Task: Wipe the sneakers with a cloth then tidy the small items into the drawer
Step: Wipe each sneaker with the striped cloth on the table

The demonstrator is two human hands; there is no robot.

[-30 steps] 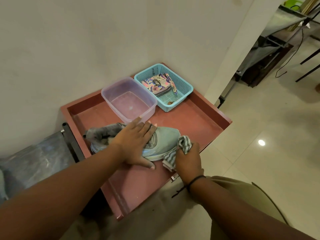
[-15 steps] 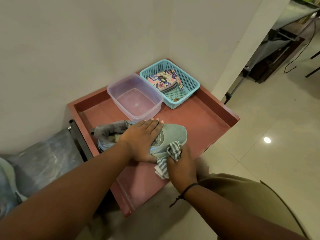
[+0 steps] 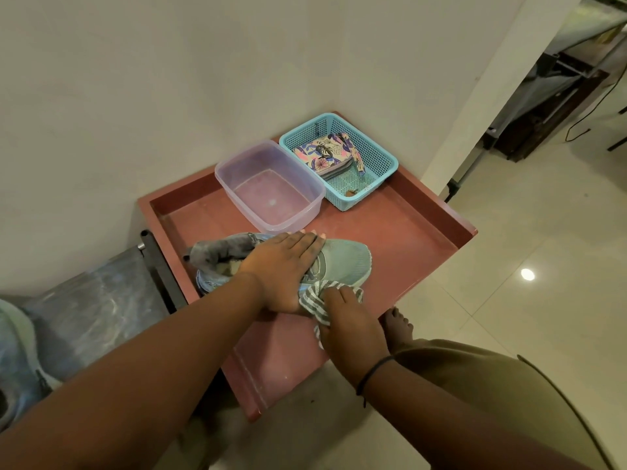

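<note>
Sneaker: a pale green mesh sneaker (image 3: 342, 262) lies on its side near the middle of a reddish-brown rimmed bench (image 3: 417, 239), toe pointing right, grey collar at the left.
Left hand: the left hand (image 3: 283, 269) lies flat across the middle of the sneaker, fingers straight and together, pressing it down and gripping nothing.
Right hand: the right hand (image 3: 349, 317) is bunched around a grey-and-white striped cloth (image 3: 314, 300), holding it against the near side of the sneaker, just beside the left hand; a thin dark band (image 3: 371, 373) circles that wrist.
Tub: a clear, faintly purple rectangular plastic tub (image 3: 268, 188) stands on the far part of the bench, just beyond the sneaker; whether the two touch cannot be told.
Basket: a turquoise perforated plastic basket (image 3: 380, 157) sits at the far right corner against the wall, right beside the tub.
Small items: a floral-patterned pouch (image 3: 322, 152) leans inside the basket with a narrow patterned piece (image 3: 354, 156) alongside; a small brown object on the basket floor is too small to identify.
Surroundings: a second pale sneaker (image 3: 17, 364) shows at the left edge, on a grey plastic-covered surface (image 3: 91, 317) next to the bench. A bare foot (image 3: 398, 327) rests on the glossy tiled floor (image 3: 509, 266) to the right.
</note>
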